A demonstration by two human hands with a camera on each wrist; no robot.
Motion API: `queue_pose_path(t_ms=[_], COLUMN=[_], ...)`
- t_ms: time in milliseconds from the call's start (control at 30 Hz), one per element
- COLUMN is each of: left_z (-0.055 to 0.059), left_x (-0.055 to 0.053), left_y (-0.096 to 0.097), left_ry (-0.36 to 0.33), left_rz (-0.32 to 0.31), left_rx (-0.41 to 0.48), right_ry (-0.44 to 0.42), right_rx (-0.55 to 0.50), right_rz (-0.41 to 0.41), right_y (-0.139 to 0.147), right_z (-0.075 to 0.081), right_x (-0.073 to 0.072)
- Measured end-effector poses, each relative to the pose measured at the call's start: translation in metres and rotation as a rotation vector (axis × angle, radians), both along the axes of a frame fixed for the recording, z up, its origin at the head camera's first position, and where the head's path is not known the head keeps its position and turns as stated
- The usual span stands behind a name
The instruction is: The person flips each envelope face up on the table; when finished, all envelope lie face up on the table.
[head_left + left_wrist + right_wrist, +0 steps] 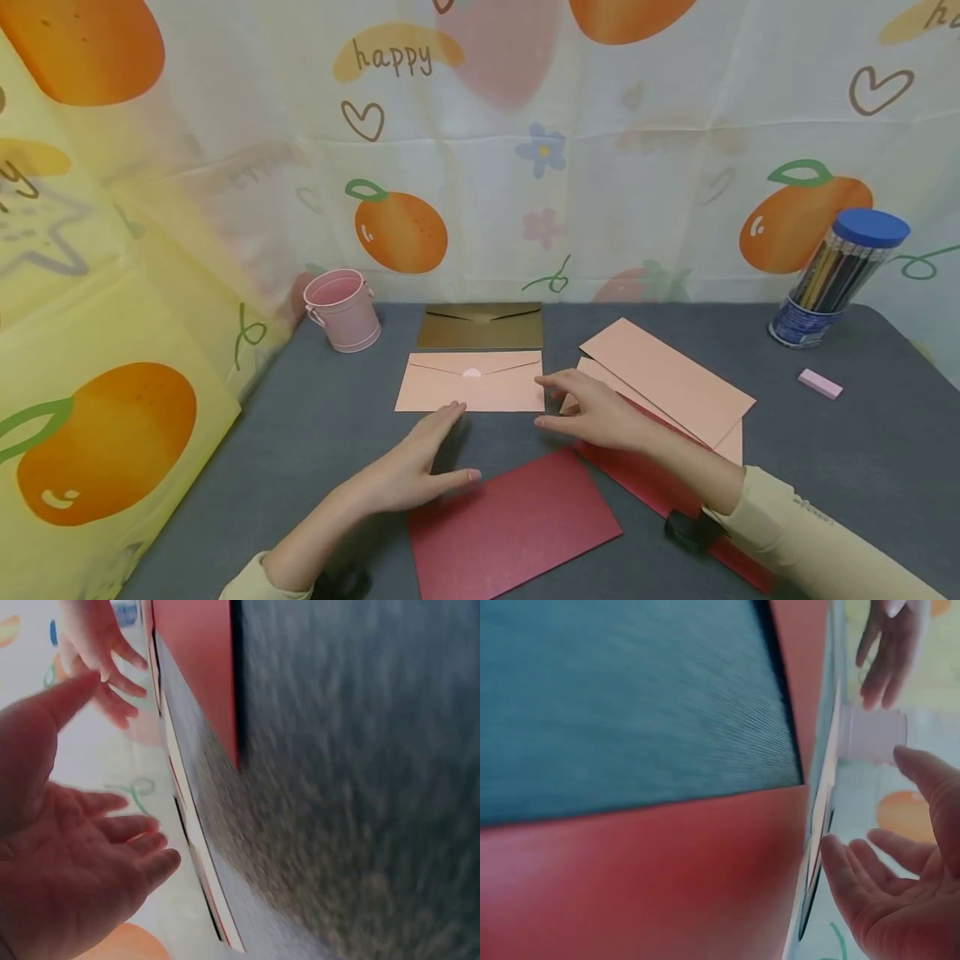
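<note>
A pale pink envelope (442, 392) with a round white seal lies flat in the middle of the table, flap side up. Just behind it is a gold-brown envelope (480, 332). My left hand (416, 467) hovers at the pink envelope's front edge, fingers extended and thumb apart, over the left corner of a red envelope (517, 525). Near the pink envelope's right end is my right hand (592, 408), its fingers loosely spread, holding nothing. Both wrist views show the left palm (67, 862) and the right palm (900, 907) bare.
To the right, more pink envelopes (667, 375) lie fanned over red ones (637, 475), partly under my right forearm. A pink bucket (345, 312) stands at the back left. At the back right are a tilted tub of pencils (836, 279) and a pink eraser (821, 384).
</note>
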State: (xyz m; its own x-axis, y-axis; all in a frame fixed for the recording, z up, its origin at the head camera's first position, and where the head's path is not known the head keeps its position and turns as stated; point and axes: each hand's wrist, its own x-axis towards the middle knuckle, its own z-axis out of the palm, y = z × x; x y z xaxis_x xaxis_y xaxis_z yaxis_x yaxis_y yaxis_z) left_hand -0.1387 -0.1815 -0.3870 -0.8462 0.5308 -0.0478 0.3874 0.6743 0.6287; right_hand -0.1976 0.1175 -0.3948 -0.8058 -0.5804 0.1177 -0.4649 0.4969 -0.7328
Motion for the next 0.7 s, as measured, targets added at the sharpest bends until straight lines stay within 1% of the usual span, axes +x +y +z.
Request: queue_pose_path(t_ms=[67, 167, 267, 367, 433, 533, 600, 700], left_z=[0.001, 0.002, 0.002, 0.001, 0.000, -0.002, -0.003, -0.006], left_x=[0.008, 0.020, 0.030, 0.037, 0.040, 0.044, 0.047, 0.051], left_y=[0.003, 0.008, 0.012, 0.014, 0.014, 0.014, 0.015, 0.016], left_ry=[-0.044, -0.117, -0.189, -0.223, -0.216, -0.158, -0.110, 0.002], left_rz=[-0.054, -0.130, -0.198, -0.256, -0.293, -0.337, -0.363, -0.405], left_rx=[-0.015, -0.053, -0.098, -0.151, -0.168, -0.191, -0.210, -0.266], right_ry=[0.036, 0.079, 0.082, 0.077, 0.097, 0.135, 0.150, 0.148], right_rx=[0.015, 0.071, 0.156, 0.240, 0.281, 0.326, 0.352, 0.387], right_rz=[0.050, 0.126, 0.200, 0.272, 0.324, 0.392, 0.425, 0.449], right_y=[0.004, 0.010, 0.018, 0.025, 0.029, 0.034, 0.037, 0.041], right_z=[-0.001, -0.003, -0.005, -0.005, -0.005, -0.005, -0.005, -0.004], right_x=[0.006, 0.015, 0.024, 0.032, 0.037, 0.042, 0.046, 0.049])
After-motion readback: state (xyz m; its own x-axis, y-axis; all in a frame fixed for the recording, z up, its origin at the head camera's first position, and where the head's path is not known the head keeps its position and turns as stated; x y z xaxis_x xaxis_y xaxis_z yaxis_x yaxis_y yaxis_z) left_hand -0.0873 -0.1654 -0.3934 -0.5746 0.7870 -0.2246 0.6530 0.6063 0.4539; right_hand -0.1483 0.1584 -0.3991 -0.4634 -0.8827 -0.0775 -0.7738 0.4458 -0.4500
